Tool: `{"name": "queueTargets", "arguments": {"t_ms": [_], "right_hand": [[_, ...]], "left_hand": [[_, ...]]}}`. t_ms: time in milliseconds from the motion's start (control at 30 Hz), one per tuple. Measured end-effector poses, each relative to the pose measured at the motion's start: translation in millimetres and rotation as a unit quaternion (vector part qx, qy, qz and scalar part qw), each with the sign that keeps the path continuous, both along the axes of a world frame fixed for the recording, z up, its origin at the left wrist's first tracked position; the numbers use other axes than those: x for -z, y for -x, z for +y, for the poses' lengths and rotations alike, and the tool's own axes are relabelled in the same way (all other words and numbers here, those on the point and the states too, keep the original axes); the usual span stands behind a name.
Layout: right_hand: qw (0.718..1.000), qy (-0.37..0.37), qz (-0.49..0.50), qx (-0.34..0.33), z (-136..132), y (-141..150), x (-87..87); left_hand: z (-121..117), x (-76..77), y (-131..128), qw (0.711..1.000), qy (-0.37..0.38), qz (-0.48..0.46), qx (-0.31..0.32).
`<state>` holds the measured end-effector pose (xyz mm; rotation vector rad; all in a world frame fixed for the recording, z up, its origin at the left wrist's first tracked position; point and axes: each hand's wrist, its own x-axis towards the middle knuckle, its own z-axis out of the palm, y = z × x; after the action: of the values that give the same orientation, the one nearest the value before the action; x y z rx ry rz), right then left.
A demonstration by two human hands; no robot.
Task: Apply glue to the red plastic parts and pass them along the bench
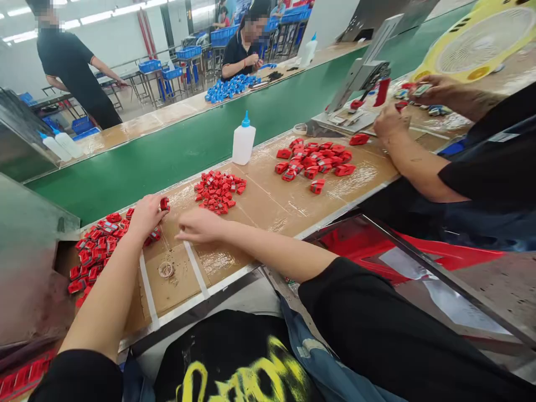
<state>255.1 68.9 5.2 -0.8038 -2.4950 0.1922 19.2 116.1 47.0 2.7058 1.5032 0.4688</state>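
- Left hand (146,216) is pinching a small red plastic block (164,204) at the fingertips; right hand (200,226) is reaching beside it, fingers loosely together, and I cannot tell whether it is holding anything.
- The block is looking light and stiff, so its side edges are seeming the best place for a pinch.
- A heap of red blocks (98,254) is lying left on the counter (268,206), just beside the left hand; a pile of red blocks (218,191) is sitting farther right.
- The counter's near edge (209,293) is running close below both hands, with bare cardboard showing between the pile and the far red blocks (312,159).

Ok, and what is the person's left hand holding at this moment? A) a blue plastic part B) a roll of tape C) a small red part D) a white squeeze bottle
C. The left hand pinches a small red part at its fingertips, beside a heap of similar red parts on the board.
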Motion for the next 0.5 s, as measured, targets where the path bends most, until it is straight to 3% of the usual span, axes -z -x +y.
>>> {"name": "queueTargets", "arguments": {"t_ms": [100,200,267,367,500], "right_hand": [[0.99,0.097,-0.07,-0.078,-23.1,33.6,-6.0],[0.978,0.129,-0.099,-0.131,-33.5,50.8,-5.3],[0.972,0.142,-0.1,-0.157,-34.4,55.5,-3.8],[0.972,0.16,-0.108,-0.137,-32.3,59.2,-2.9],[0.974,0.166,-0.117,-0.099,-31.4,64.6,-4.5]], "left_hand": [[-51.8,7.4,18.6,0.984,0.013,-0.178,-0.029],[-104.1,30.2,38.6,0.938,0.095,-0.319,-0.096],[-126.7,47.9,46.9,0.905,0.159,-0.372,-0.131],[-137.9,66.2,50.7,0.879,0.209,-0.401,-0.15],[-132.0,70.6,49.1,0.881,0.197,-0.403,-0.151]]}}
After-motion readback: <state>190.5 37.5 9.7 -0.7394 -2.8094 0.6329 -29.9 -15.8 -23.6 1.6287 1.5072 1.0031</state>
